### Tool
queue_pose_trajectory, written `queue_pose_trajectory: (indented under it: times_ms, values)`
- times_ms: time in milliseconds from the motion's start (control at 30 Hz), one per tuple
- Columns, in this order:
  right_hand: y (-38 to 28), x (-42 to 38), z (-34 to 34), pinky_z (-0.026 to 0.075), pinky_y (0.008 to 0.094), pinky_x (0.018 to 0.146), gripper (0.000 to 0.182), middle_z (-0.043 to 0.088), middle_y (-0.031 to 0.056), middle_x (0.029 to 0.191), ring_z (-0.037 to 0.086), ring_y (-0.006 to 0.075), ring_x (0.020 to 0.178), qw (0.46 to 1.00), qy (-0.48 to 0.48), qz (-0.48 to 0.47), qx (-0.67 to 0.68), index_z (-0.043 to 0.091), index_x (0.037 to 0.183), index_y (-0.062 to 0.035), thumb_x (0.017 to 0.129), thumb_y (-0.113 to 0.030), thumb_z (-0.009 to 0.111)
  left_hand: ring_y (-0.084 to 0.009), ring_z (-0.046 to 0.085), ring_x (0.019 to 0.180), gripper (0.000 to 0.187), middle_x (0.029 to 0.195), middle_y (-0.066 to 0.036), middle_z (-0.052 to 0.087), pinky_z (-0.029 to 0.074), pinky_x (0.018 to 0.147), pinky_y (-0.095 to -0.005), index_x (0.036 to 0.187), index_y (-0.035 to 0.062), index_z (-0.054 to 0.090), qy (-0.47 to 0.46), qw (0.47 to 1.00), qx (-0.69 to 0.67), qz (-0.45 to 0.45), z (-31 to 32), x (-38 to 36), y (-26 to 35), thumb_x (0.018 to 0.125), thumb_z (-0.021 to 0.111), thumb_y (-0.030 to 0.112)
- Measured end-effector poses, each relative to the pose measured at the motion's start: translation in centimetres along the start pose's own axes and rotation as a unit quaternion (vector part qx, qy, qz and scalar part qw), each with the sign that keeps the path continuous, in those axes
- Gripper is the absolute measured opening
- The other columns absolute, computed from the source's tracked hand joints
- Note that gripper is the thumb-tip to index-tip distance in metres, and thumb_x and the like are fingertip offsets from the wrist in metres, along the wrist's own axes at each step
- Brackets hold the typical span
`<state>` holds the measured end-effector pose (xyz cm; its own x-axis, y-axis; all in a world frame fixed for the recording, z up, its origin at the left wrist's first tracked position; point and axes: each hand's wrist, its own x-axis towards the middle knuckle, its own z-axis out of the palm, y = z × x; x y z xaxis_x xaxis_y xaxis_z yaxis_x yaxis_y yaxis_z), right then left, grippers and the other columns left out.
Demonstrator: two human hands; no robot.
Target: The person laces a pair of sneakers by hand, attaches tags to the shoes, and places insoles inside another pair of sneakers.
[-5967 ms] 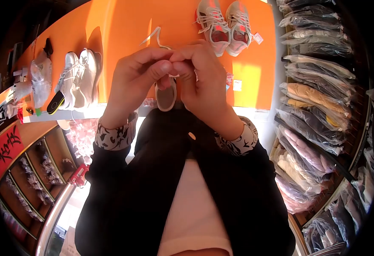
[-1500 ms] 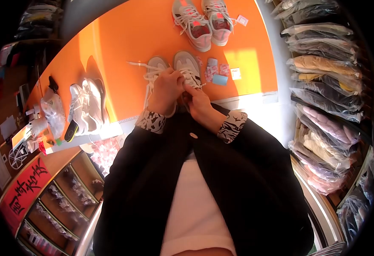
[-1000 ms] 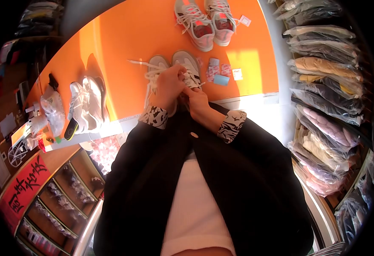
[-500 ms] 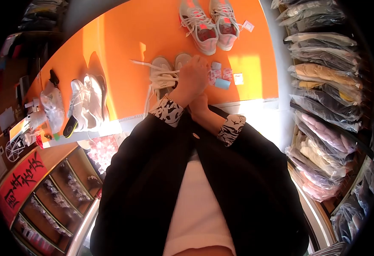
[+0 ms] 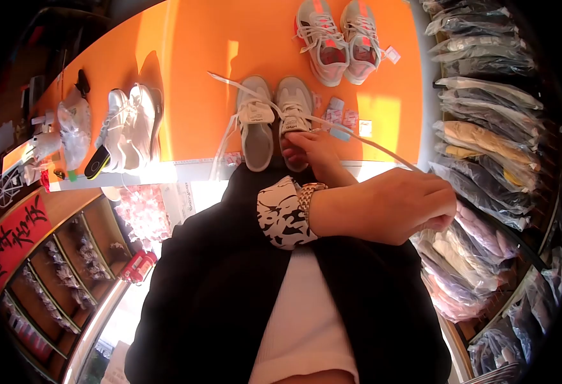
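Note:
A pair of grey-beige sneakers stands side by side at the table's near edge, toes pointing away. White laces run loose from the left sneaker (image 5: 257, 137). My left hand (image 5: 415, 205), with a watch on its wrist, is crossed over to the right side, its fingers closed on a white shoelace (image 5: 377, 146) pulled taut from the right sneaker (image 5: 293, 96). Beneath that forearm, my right hand (image 5: 306, 152) grips the right sneaker around its tongue and opening; part of its wrist is hidden.
On the orange table (image 5: 197, 38), another pair of sneakers (image 5: 338, 41) with a tag stands at the back right. White shoes (image 5: 130, 125) lie at left beside a plastic-wrapped item (image 5: 74, 128). Small packets (image 5: 342, 118) sit right of the shoes. Bagged garments (image 5: 486, 134) line the right side.
My left hand has swung from above the shoes out to the right, drawing the lace along. My right hand now shows at the right sneaker. The view has shifted slightly.

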<state>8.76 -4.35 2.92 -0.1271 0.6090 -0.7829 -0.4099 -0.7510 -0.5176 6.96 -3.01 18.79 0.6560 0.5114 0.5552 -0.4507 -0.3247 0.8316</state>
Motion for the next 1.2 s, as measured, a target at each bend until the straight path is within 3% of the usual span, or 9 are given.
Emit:
queue_pose_trajectory:
  times_ms: [167, 233, 333, 433, 500, 767, 833, 967, 1200]
  values:
    - [-2.5, -5.5, -4.0, 0.047, 0.0296, 0.080, 0.028, 0.061, 0.0024, 0.101, 0.059, 0.0161, 0.087, 0.967, -0.068, -0.241, -0.041, 0.058, 0.103, -0.0006, 0.098, -0.026, 0.046, -0.0218, 0.056, 0.069, 0.014, 0.095, -0.004, 0.060, 0.046, 0.064, -0.0312, 0.084, 0.0089, 0.054, 0.092, 0.980, 0.173, -0.029, -4.5, -1.9, 0.1, 0.076, 0.063, 0.000]
    - [-3.9, -6.6, -4.0, 0.042, 0.0312, 0.086, 0.021, 0.056, 0.0060, 0.093, 0.051, 0.0156, 0.096, 0.896, 0.151, -0.416, -0.022, 0.051, 0.105, -0.0005, 0.100, -0.018, 0.040, -0.0199, 0.059, 0.074, 0.012, 0.095, -0.001, 0.061, 0.046, 0.069, -0.0290, 0.084, 0.0097, 0.059, 0.117, 0.968, 0.222, -0.032, -5.8, -2.4, -1.0, 0.078, 0.064, 0.001]
    - [-7.0, -8.2, -3.1, 0.040, 0.0295, 0.088, 0.021, 0.056, 0.0088, 0.095, 0.050, 0.0153, 0.098, 0.857, 0.161, -0.487, -0.049, 0.049, 0.107, -0.0001, 0.099, -0.019, 0.044, -0.0201, 0.056, 0.098, 0.007, 0.102, -0.002, 0.059, 0.044, 0.082, -0.0304, 0.088, 0.0100, 0.062, 0.142, 0.961, 0.226, -0.070, -7.7, -2.9, -2.7, 0.082, 0.065, 0.006]
    - [-8.8, -8.1, -2.1, 0.041, 0.0285, 0.086, 0.028, 0.057, 0.0091, 0.103, 0.052, 0.0132, 0.096, 0.653, 0.205, -0.666, -0.298, 0.052, 0.114, -0.0006, 0.098, -0.023, 0.050, -0.0204, 0.043, 0.118, 0.003, 0.115, -0.005, 0.053, 0.038, 0.093, -0.0334, 0.089, 0.0104, 0.064, 0.148, 0.960, 0.217, -0.093, -8.9, -3.5, -5.4, 0.088, 0.064, 0.012]
    - [-9.0, -8.5, -0.1, 0.045, 0.0248, 0.077, 0.026, 0.058, 0.0061, 0.096, 0.055, 0.0110, 0.085, 0.838, 0.073, -0.519, -0.150, 0.054, 0.111, -0.0010, 0.097, -0.022, 0.054, -0.0203, 0.039, 0.121, 0.005, 0.121, -0.008, 0.043, 0.040, 0.091, -0.0354, 0.089, 0.0121, 0.065, 0.202, 0.961, 0.113, -0.151, -9.3, -4.2, -6.6, 0.086, 0.067, 0.011]
    - [-8.2, -3.0, -2.7, 0.048, 0.0266, 0.074, 0.015, 0.062, 0.0044, 0.093, 0.058, 0.0135, 0.085, 0.954, -0.048, -0.285, -0.080, 0.063, 0.092, -0.0027, 0.092, -0.017, 0.061, -0.0127, 0.057, 0.092, 0.011, 0.111, -0.006, 0.053, 0.046, 0.081, -0.0267, 0.097, 0.0034, 0.061, 0.280, 0.918, -0.079, -0.268, -10.5, -8.4, -9.0, 0.091, 0.062, 0.012]
    - [-8.4, -1.9, -2.8, 0.046, 0.0296, 0.078, 0.010, 0.063, 0.0058, 0.104, 0.057, 0.0197, 0.096, 0.725, 0.077, -0.570, -0.378, 0.063, 0.092, -0.0043, 0.090, -0.014, 0.062, -0.0117, 0.057, 0.086, 0.010, 0.102, -0.004, 0.056, 0.047, 0.078, -0.0258, 0.096, 0.0023, 0.062, 0.297, 0.910, -0.049, -0.285, -10.0, -8.5, -9.1, 0.091, 0.061, 0.011]
    - [-10.9, -2.5, -4.1, 0.046, 0.0321, 0.086, 0.006, 0.063, 0.0082, 0.112, 0.056, 0.0266, 0.102, 0.590, 0.213, -0.650, -0.428, 0.063, 0.083, -0.0038, 0.080, -0.008, 0.067, -0.0110, 0.059, 0.080, 0.017, 0.081, -0.003, 0.063, 0.047, 0.072, -0.0275, 0.094, 0.0022, 0.067, 0.271, 0.842, 0.135, -0.447, -10.1, -9.0, -8.2, 0.092, 0.059, 0.017]
    - [-10.2, -0.6, -6.0, 0.049, 0.0378, 0.081, 0.012, 0.067, 0.0052, 0.093, 0.062, 0.0262, 0.091, 0.600, 0.122, -0.649, -0.451, 0.064, 0.083, -0.0072, 0.074, -0.009, 0.072, -0.0279, 0.066, 0.070, 0.028, 0.075, -0.016, 0.067, 0.050, 0.066, -0.0366, 0.087, 0.0030, 0.071, 0.043, 0.770, 0.436, -0.464, -9.7, -13.4, -11.0, 0.083, 0.062, 0.028]
